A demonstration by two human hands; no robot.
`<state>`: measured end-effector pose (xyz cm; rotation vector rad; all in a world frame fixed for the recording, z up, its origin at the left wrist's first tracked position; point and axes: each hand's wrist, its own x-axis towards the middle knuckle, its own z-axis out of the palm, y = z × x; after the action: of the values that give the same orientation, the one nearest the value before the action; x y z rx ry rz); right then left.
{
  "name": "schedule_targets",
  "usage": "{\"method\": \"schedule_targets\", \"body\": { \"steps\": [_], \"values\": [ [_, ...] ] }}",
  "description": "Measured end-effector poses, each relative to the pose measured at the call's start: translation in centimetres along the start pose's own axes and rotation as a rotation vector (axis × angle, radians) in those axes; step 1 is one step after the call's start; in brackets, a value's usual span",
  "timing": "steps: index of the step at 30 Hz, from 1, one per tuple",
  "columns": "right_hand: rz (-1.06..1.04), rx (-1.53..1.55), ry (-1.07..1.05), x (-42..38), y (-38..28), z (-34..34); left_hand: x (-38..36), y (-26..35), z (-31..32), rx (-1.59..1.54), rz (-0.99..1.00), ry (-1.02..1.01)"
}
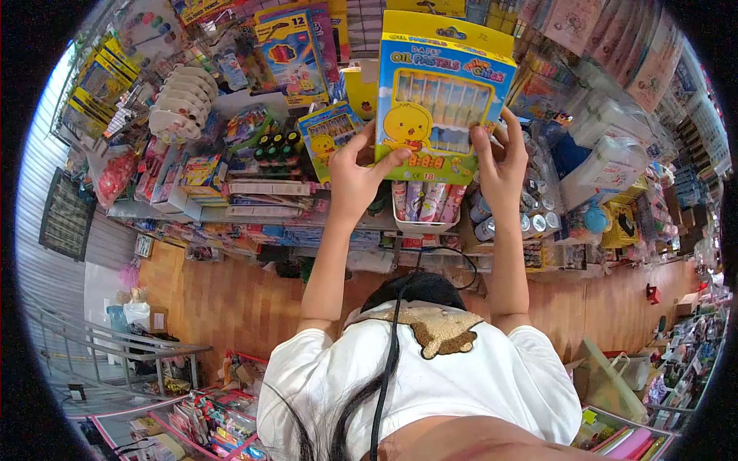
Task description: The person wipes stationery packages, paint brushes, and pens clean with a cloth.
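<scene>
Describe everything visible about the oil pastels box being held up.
The flat blue and yellow cardboard oil pastels box shows a yellow cartoon chick and a window revealing a row of pale sticks. It looks closed and is held front-on before crowded stationery shelves. The left hand and right hand grip its lower corners, fingers on its front.

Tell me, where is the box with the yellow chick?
In the head view, the box sits top centre, held up by the left hand and right hand in front of the shelves, above a tray of tubes.
</scene>
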<state>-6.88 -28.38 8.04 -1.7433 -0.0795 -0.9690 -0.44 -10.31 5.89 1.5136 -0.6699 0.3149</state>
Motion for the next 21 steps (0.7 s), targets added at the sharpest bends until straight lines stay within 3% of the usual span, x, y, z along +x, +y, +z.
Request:
{"method": "schedule_targets", "body": {
  "steps": [6,9,12,13,15,16,17,20,21],
  "values": [
    [0.078,-0.14,-0.008,2.8,2.1,0.8,2.5,-4.6,0.8,0.032,-0.07,-0.067],
    [0.051,-0.25,0.001,6.1,5.6,1.6,5.5,-4.2,2.0,0.132,-0.095,-0.015],
    [-0.021,-0.387,0.049,9.9,10.1,2.9,8.7,-8.4,3.2,0.192,-0.045,0.014],
    [-0.011,-0.448,0.049,11.0,11.3,3.3,9.6,-9.6,3.5,0.332,0.105,0.073],
    [0.092,-0.473,-0.016,11.7,11.5,3.6,10.0,-11.5,3.7,0.49,0.142,0.114],
    [0.034,-0.518,0.015,12.2,12.6,3.8,9.8,-11.1,3.6,0.568,0.157,0.136],
    [-0.024,-0.562,0.041,13.0,14.5,4.0,9.0,-10.7,3.1,0.51,-0.006,0.116],
    [-0.028,-0.558,-0.011,13.3,14.4,3.9,6.0,-12.2,-0.5,0.797,0.109,0.322],
    [-0.002,-0.553,-0.003,13.5,14.6,4.1,4.5,-13.0,-1.9,0.972,-0.001,0.37]
  ]
}}
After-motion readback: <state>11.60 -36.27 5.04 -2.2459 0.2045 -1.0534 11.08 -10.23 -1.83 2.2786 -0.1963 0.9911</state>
